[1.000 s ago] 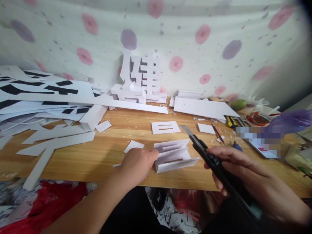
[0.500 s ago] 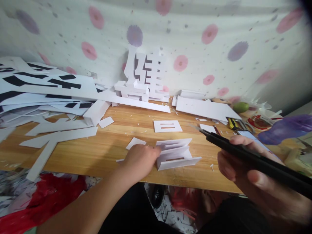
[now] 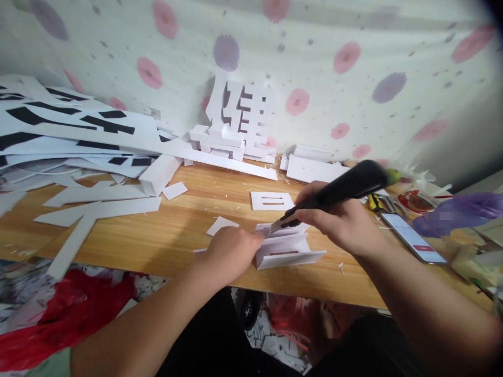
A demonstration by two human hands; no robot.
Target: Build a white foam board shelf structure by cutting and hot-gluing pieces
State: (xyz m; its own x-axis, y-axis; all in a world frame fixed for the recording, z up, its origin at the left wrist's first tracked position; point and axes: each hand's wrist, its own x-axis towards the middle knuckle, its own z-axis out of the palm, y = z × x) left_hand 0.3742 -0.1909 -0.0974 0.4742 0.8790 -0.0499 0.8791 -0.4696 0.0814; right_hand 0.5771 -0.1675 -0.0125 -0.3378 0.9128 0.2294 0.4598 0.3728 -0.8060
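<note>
A white folded board piece (image 3: pixel 291 260) with upright walls and a slot in its base lies near the table's front edge. My left hand (image 3: pixel 231 254) is closed at its left end, the fingertips pressed on it. In my right hand (image 3: pixel 348 222) is a black utility knife (image 3: pixel 340 184), slanting down to the left. Its blade (image 3: pixel 276 225) is at the piece's back wall, close to my left fingertips. Behind the piece lies a flat white card (image 3: pixel 256 201) with two slots. A small white scrap (image 3: pixel 217 224) sits beside my left hand.
White cut-out letter shapes (image 3: pixel 236 112) stand against the flowered curtain (image 3: pixel 310 68). Sheets with black cut-out shapes (image 3: pixel 78 118) pile up at left. A phone (image 3: pixel 412 238), yellow-handled pliers (image 3: pixel 372 203) and a purple bag (image 3: pixel 459 209) lie at right. Red plastic (image 3: pixel 78 314) is below the table.
My right hand has moved left and brought the knife from the right side down to the folded piece. My left hand stays at the piece's left end. The view has shifted slightly.
</note>
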